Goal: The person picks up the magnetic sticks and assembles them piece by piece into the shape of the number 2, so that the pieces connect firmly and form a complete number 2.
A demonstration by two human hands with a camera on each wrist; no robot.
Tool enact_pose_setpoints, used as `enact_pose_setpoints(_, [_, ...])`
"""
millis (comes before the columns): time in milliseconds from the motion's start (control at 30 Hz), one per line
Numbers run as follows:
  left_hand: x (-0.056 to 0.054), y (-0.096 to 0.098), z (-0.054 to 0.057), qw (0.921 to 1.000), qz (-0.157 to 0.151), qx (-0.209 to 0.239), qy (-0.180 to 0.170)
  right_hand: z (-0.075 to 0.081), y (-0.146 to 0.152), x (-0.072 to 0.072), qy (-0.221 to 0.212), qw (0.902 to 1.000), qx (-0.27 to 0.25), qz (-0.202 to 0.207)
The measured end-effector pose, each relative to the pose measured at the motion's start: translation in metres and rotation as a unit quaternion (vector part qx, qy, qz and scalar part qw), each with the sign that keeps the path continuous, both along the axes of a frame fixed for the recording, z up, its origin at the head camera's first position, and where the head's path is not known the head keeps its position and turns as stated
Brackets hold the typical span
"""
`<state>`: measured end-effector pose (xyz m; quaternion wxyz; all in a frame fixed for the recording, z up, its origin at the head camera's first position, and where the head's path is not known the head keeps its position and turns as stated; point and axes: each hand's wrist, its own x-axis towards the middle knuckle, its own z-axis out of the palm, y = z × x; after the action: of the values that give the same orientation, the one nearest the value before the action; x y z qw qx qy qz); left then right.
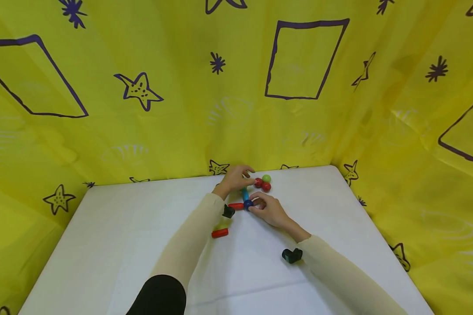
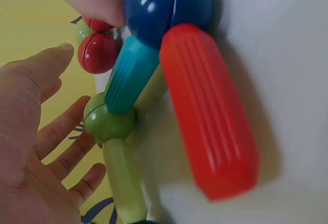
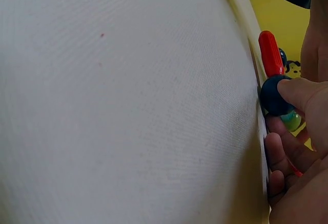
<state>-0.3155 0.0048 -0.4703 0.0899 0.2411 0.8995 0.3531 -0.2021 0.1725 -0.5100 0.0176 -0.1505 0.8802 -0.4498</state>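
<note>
My right hand (image 1: 271,211) pinches a dark blue ball (image 1: 248,204) between thumb and fingers. From that ball a red rod (image 1: 236,206) sticks out to the left and a turquoise rod (image 2: 132,73) runs away toward the back. The turquoise rod ends at a green ball (image 2: 110,119), which carries a yellow-green rod (image 2: 124,178). My left hand (image 1: 234,178) is beside this chain at the back, its fingers spread and relaxed. In the left wrist view its fingertips are right at the green ball, and its thumb points toward a red ball (image 2: 98,53).
Two red balls, the nearer one (image 1: 266,187) in front, and a light green ball (image 1: 266,178) cluster near the white table's (image 1: 142,245) back edge. A loose red rod (image 1: 220,233) lies nearer the front. A yellow patterned curtain (image 1: 181,131) rises behind.
</note>
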Motion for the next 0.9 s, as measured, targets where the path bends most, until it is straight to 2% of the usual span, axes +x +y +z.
enact_pose_setpoints(200, [0.004, 0.007, -0.002, 0.9997, 0.007, 0.011, -0.022, -0.001, -0.001, -0.001, -0.002, 1.0000, -0.006, 0.000])
enact_pose_setpoints(533, [0.004, 0.013, -0.006, 0.9997, 0.018, -0.015, -0.002, 0.000, -0.002, 0.000, 0.005, 0.9999, -0.009, 0.005])
enact_pose_setpoints(900, [0.003, 0.018, -0.009, 0.9997, 0.020, 0.002, -0.011, 0.001, 0.001, 0.001, -0.001, 1.0000, -0.006, -0.001])
